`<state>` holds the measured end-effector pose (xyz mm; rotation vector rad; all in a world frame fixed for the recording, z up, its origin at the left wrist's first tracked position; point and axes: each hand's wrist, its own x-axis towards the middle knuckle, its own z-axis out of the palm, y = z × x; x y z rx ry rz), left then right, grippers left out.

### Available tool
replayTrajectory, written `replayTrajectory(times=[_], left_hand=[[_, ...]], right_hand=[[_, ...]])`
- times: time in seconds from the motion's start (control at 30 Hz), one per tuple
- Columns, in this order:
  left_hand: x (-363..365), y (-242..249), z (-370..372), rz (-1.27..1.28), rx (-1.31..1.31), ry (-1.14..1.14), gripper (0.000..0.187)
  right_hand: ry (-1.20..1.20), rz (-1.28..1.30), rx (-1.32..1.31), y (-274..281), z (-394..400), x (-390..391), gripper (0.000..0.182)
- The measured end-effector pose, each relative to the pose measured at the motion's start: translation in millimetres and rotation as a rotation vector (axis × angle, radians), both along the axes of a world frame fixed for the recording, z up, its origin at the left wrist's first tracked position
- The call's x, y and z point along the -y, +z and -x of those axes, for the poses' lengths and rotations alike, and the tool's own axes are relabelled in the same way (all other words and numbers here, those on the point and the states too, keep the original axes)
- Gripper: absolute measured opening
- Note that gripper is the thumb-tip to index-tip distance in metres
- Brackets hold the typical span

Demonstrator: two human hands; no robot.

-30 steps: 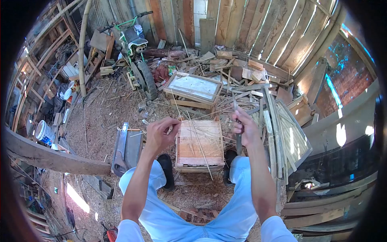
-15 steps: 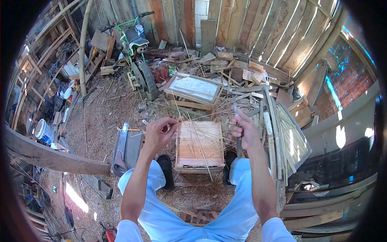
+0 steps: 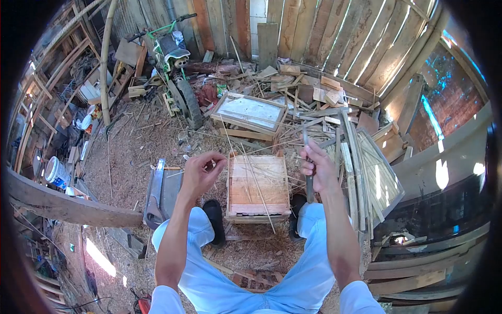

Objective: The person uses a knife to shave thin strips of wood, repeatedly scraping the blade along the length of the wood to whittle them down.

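Note:
My right hand is closed around a knife, its narrow grey blade pointing up and its dark handle end showing below the fist. It is held just right of a low wooden box with a slatted top, which stands between my feet. At the box's upper left, my left hand is curled with thumb and forefinger together; whatever they may pinch is too thin to make out. Several thin wooden strips lie across the box top.
A handsaw rests on a dark board at left. Beyond the box lies a framed panel, with scrap wood behind it. A small motorbike stands at back left. Long slats lean at right.
My left hand has shifted slightly left and down, away from the box's corner. My right hand keeps the knife upright in nearly the same place.

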<state>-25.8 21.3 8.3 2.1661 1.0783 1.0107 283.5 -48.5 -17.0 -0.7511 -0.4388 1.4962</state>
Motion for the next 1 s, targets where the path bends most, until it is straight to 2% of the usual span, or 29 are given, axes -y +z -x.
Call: replayTrajectory(times=[0.13,0.2,0.27,0.33,0.37,0.43,0.5,0.57,0.6,0.67,0.7,0.93,1.0], left_hand=[[-1,3,3,0.018,0.021,0.018,0.009],[-6,-2,10,0.042,0.023,0.038,0.009],[-12,-14,11,0.060,0.028,0.060,0.008],[-17,-26,0,0.170,0.292,0.077,0.011],[-17,-32,-7,0.169,0.291,0.086,0.011],[-16,-38,-29,0.524,0.780,-0.016,0.015],[-15,-47,-42,0.587,0.809,-0.019,0.016],[-16,-56,-52,0.648,0.839,-0.024,0.017],[-17,-62,-56,0.617,0.800,-0.044,0.016],[-16,-64,-62,0.585,0.758,-0.061,0.015],[-16,-62,-64,0.600,0.781,-0.091,0.015],[-19,-52,-54,0.668,0.891,-0.057,0.010],[-26,-45,-41,0.654,0.901,-0.041,0.011]], right_hand=[[-0.016,0.032,0.022,0,-9,-3,0.035],[-0.231,-0.034,0.045,1,-35,-8,0.042],[-0.255,-0.008,0.040,-1,-41,-6,0.042],[-0.211,0.016,0.178,3,-21,1,0.043],[-0.181,0.039,0.185,7,-8,3,0.041],[-0.129,0.068,0.214,4,16,-2,0.039],[-0.081,0.093,0.242,2,42,-5,0.038],[-0.003,0.048,0.427,1,69,-4,0.032],[0.003,0.045,0.423,-2,81,-5,0.032],[0.056,0.077,0.669,-13,97,-7,0.030],[0.031,-0.059,0.902,-20,101,-9,0.025],[-0.035,-0.044,1.127,-45,87,-8,0.014],[-0.077,-0.037,1.326,-37,76,-8,0.011]])
